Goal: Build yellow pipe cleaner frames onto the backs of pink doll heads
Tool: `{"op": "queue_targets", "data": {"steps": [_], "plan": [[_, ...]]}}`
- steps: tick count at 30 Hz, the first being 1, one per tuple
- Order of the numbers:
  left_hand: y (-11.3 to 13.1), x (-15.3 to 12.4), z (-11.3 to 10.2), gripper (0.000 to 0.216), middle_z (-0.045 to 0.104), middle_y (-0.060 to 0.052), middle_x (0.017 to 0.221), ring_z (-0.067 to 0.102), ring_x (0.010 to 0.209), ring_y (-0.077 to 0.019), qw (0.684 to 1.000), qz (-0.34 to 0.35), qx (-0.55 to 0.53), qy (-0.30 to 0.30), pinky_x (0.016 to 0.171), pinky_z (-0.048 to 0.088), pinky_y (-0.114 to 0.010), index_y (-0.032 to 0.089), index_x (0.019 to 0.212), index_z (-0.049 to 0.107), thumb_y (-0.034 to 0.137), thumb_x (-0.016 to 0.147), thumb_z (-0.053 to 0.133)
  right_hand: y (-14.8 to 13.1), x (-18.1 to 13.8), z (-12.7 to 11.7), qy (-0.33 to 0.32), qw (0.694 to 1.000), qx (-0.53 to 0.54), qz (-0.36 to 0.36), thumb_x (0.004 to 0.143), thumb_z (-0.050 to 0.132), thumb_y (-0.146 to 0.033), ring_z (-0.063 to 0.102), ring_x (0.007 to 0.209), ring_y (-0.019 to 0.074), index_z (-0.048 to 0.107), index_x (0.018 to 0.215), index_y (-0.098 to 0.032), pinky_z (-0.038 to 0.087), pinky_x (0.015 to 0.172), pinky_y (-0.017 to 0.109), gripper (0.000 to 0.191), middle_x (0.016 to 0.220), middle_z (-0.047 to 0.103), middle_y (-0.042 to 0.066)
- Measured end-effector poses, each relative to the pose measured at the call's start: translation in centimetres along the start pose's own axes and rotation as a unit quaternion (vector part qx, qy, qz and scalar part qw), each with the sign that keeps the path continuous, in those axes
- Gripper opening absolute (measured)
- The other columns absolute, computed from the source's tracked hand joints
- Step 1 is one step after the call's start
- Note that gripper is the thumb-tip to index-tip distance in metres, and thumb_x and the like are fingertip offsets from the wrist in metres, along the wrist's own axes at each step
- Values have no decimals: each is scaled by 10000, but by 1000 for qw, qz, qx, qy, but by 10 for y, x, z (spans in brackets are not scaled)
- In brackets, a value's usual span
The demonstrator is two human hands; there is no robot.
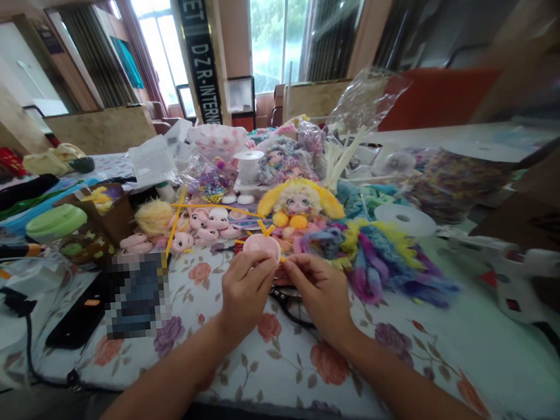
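Above the flowered tablecloth, near the middle of the table, both hands meet around a small pink doll head. The left hand pinches its lower left edge between thumb and fingertips, closed firmly on it, and the right hand has its fingers drawn together just beside the head's lower right edge, where a thin yellow stick seems to poke out; whether the right fingers grip that stick or only the head cannot be told. The work looks to be at a fitting stage, with the bare head being turned or readied for hair, and the next move would likely call for a steady pinch and fine fingertip control. Smooth, round, pale pink, the head has no hair and no face visible from this side. Black pliers lie on the cloth under the hands. Behind sit a finished doll with yellow hair, more bare heads, and tufts of dyed wool. A glue gun rests well to the right.
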State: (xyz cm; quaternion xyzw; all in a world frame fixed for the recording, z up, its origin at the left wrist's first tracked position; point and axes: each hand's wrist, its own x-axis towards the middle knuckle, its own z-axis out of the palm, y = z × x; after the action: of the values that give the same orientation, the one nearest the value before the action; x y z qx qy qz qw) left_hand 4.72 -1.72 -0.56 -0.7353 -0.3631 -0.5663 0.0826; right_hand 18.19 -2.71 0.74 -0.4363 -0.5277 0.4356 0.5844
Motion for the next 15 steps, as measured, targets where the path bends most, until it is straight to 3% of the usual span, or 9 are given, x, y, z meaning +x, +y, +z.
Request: {"op": "queue_targets", "data": {"steps": [15], "plan": [[1, -4, 2, 214, 656, -44, 889, 611, 862, -150, 999, 23, -42, -2, 765, 530, -294, 206, 988, 644, 94, 822, 568, 0, 0, -2, -22, 999, -14, -20, 804, 609, -311, 683, 620, 181, 635, 796, -209, 592, 665, 335, 105, 724, 704, 14]]}}
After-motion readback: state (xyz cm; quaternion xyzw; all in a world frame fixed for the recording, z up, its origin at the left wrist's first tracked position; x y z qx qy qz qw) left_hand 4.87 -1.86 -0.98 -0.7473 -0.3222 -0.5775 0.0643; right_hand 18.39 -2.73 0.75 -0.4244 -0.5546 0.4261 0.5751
